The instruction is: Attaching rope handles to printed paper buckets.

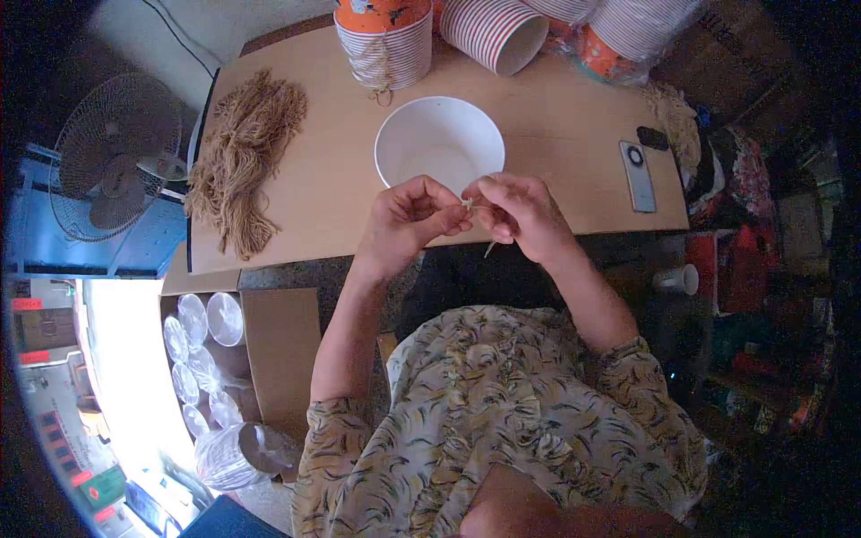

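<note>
Close together at the table's near edge, both my hands are closed on a thin pale string (467, 205). My left hand (408, 220) pinches it between thumb and fingertips. My right hand (527, 213) grips it from the other side, and a loose end hangs below its fingers. What looks like a small knot or loop shows between the fingertips. Just beyond the hands stands a white round paper bucket (437, 121), open at the top. My fingers hide part of its near rim, so I cannot tell whether the string is joined to it.
A heap of brown twine (247, 152) lies on the cardboard-topped table (323, 188) at left. Stacked striped paper buckets (386, 58) stand at the back. A phone (638, 177) lies at right. Left are a fan (117, 166) and a cardboard box (282, 359) with plastic-wrapped cups.
</note>
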The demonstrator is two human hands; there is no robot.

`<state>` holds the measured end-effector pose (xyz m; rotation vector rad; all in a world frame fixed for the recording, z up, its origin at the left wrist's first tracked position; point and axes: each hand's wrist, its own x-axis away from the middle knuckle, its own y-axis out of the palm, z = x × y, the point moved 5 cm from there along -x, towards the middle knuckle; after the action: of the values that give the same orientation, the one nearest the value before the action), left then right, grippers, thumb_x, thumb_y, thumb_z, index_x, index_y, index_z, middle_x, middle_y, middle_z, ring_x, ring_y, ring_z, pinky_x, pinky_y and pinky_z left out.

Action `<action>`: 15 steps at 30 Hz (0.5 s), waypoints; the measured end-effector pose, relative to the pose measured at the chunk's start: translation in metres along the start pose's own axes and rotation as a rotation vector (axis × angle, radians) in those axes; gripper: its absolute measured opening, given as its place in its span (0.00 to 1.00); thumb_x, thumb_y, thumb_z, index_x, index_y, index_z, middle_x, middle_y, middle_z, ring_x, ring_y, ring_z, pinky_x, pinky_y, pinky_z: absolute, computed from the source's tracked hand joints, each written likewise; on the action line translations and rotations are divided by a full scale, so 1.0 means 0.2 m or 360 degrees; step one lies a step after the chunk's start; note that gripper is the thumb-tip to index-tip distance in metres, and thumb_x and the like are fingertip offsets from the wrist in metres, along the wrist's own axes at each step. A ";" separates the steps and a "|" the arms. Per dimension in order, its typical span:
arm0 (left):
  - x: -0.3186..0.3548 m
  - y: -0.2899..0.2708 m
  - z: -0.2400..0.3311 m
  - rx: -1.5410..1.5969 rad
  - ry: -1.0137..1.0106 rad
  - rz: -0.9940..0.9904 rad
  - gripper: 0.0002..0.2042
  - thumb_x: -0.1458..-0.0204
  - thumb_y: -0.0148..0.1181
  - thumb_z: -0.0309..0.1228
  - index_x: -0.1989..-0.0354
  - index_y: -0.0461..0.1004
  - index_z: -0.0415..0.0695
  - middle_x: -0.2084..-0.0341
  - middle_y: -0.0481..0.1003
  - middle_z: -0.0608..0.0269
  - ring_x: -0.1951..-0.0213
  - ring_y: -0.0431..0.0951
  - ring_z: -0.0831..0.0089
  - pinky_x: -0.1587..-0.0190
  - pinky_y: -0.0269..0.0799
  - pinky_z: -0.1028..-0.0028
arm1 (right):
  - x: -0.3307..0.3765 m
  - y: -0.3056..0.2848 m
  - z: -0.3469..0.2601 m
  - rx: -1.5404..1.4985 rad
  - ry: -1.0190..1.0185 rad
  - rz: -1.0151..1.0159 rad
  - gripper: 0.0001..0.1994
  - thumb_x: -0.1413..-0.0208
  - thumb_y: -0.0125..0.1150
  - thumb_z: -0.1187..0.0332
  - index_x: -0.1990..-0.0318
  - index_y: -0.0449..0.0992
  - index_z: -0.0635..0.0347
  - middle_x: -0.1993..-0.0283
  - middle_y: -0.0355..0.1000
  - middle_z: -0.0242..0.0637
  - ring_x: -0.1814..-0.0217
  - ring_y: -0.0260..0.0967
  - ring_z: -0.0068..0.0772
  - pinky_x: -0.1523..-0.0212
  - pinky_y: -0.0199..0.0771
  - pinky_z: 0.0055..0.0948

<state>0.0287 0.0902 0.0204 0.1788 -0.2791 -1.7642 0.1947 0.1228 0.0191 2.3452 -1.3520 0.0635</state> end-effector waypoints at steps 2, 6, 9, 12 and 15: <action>0.00 0.00 0.00 0.0014 0.0002 -0.0004 0.03 0.45 0.63 0.23 0.66 0.74 0.38 0.71 0.79 0.60 0.66 0.81 0.73 0.60 0.78 0.75 | 0.00 0.00 -0.02 0.0252 -0.0080 -0.0049 0.11 0.38 0.58 0.62 0.64 0.75 0.63 0.78 0.66 0.27 0.83 0.55 0.12 0.83 0.52 0.14; 0.00 0.01 0.01 0.0010 -0.0001 -0.0010 0.04 0.45 0.63 0.22 0.66 0.74 0.37 0.71 0.79 0.60 0.66 0.81 0.73 0.60 0.78 0.74 | -0.02 -0.03 0.00 0.0242 -0.0139 -0.0050 0.11 0.42 0.64 0.62 0.63 0.77 0.62 0.78 0.69 0.26 0.83 0.58 0.11 0.84 0.55 0.14; 0.01 0.01 0.03 -0.0123 -0.0020 0.0002 0.03 0.45 0.62 0.21 0.66 0.74 0.37 0.70 0.79 0.60 0.66 0.81 0.73 0.60 0.78 0.74 | -0.03 -0.02 -0.01 0.0245 -0.0111 -0.0099 0.10 0.43 0.65 0.64 0.63 0.77 0.62 0.77 0.69 0.26 0.83 0.59 0.11 0.84 0.55 0.14; 0.01 0.01 0.02 -0.0104 -0.0014 -0.0019 0.03 0.45 0.62 0.20 0.66 0.74 0.37 0.70 0.79 0.60 0.66 0.81 0.73 0.60 0.78 0.74 | -0.02 -0.02 -0.03 0.0347 -0.0047 -0.0095 0.10 0.43 0.65 0.64 0.64 0.77 0.63 0.77 0.70 0.27 0.82 0.59 0.11 0.84 0.55 0.14; 0.01 0.02 0.02 -0.0092 -0.0030 -0.0030 0.03 0.46 0.62 0.20 0.66 0.74 0.37 0.70 0.79 0.60 0.65 0.80 0.74 0.60 0.78 0.75 | -0.03 -0.03 -0.01 0.0413 -0.0033 -0.0116 0.10 0.44 0.65 0.64 0.64 0.77 0.63 0.77 0.70 0.28 0.82 0.59 0.11 0.84 0.54 0.14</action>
<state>0.0312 0.0879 0.0263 0.1242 -0.2404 -1.7914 0.1973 0.1314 0.0177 2.6135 -1.3353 0.2048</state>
